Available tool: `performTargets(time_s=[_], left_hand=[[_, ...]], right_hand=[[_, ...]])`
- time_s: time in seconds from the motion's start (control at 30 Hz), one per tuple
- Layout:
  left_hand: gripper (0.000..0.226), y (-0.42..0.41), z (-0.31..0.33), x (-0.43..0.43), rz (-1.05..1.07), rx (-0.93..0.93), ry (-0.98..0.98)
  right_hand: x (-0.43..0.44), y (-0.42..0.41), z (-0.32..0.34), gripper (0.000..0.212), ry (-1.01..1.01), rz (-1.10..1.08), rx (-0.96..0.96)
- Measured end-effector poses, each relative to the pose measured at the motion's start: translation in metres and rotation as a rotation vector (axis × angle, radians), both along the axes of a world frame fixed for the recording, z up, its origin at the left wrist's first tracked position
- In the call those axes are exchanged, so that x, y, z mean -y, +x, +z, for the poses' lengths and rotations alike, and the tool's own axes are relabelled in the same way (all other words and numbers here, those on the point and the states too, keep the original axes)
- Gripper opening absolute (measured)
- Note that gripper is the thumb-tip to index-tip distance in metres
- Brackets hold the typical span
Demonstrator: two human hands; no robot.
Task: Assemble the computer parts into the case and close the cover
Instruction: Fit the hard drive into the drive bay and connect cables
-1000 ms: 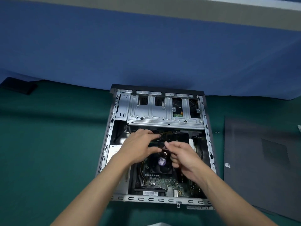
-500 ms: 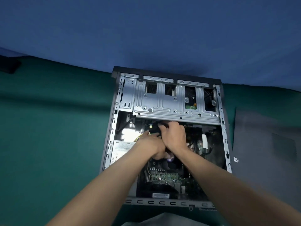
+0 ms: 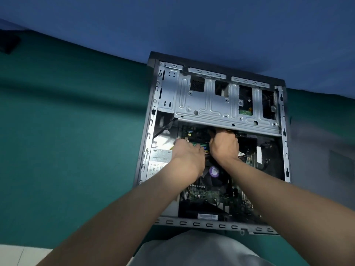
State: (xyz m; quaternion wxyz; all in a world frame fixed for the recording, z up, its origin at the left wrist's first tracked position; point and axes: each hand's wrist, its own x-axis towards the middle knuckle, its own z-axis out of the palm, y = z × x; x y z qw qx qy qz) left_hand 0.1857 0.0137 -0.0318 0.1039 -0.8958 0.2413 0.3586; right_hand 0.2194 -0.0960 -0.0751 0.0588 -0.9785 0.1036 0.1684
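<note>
The open computer case (image 3: 148, 143) lies flat on the green table. A silver drive cage (image 3: 211, 106) spans its far half. Below it sit the motherboard (image 3: 207, 194) and a cooler fan with a purple label (image 3: 214, 171). My left hand (image 3: 189, 158) lies back up over the board, its fingers reaching right onto a green strip (image 3: 199, 145). My right hand (image 3: 223, 147) is bunched just under the cage's edge, and its fingers are hidden there. The dark grey side cover (image 3: 326, 150) lies flat to the right of the case.
A silver power supply (image 3: 159, 164) fills the case's left side, with black cables (image 3: 267, 150) at the right. A blue cloth wall (image 3: 172, 25) rises behind the table. A black object (image 3: 8, 45) lies far left. My grey clothing (image 3: 201, 250) shows at the bottom.
Both hands moved from above the fan deeper toward the drive cage. My right hand now reaches under its edge, and my head has come closer over the case.
</note>
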Motion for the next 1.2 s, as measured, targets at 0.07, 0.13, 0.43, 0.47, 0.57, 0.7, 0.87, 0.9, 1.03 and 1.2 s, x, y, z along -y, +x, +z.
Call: performTargets(time_s=[0.07,0.13,0.43,0.47,0.57,0.7,0.87,0.9,1.03,1.2], left_hand=[[0.072,0.0,0.0,-0.002,0.001,0.025,-0.025],[0.067,0.0,-0.001,-0.002,0.008,0.023,-0.039],[0.038,-0.009,0.003,-0.009,-0.098,0.178,-0.074],[0.037,-0.008,0.004,-0.009,-0.102,0.182,-0.076],[0.036,-0.009,0.004,-0.009,-0.112,0.187,-0.085],[0.04,-0.009,0.003,-0.011,-0.099,0.188,-0.097],[0.042,-0.011,0.001,-0.01,-0.093,0.185,-0.11],[0.041,-0.012,0.002,-0.011,-0.092,0.186,-0.113],[0.04,-0.012,0.002,-0.011,-0.093,0.19,-0.133],[0.038,-0.011,0.002,-0.011,-0.087,0.181,-0.139]], right_hand=[[-0.001,0.001,-0.002,0.022,-0.011,0.008,0.002],[-0.002,0.0,-0.003,0.023,-0.012,-0.002,0.013],[-0.002,0.002,-0.005,0.025,-0.015,-0.051,0.032],[-0.001,0.003,-0.005,0.024,-0.017,-0.043,0.035],[-0.001,0.004,-0.006,0.024,-0.027,-0.013,0.037],[-0.003,0.006,-0.007,0.026,-0.041,-0.002,0.036],[-0.002,0.004,-0.009,0.027,-0.074,-0.002,0.041],[-0.001,0.004,-0.01,0.027,-0.078,0.0,0.04],[0.001,0.004,-0.01,0.026,-0.098,0.021,0.027],[-0.003,0.008,-0.012,0.025,-0.141,0.152,-0.01]])
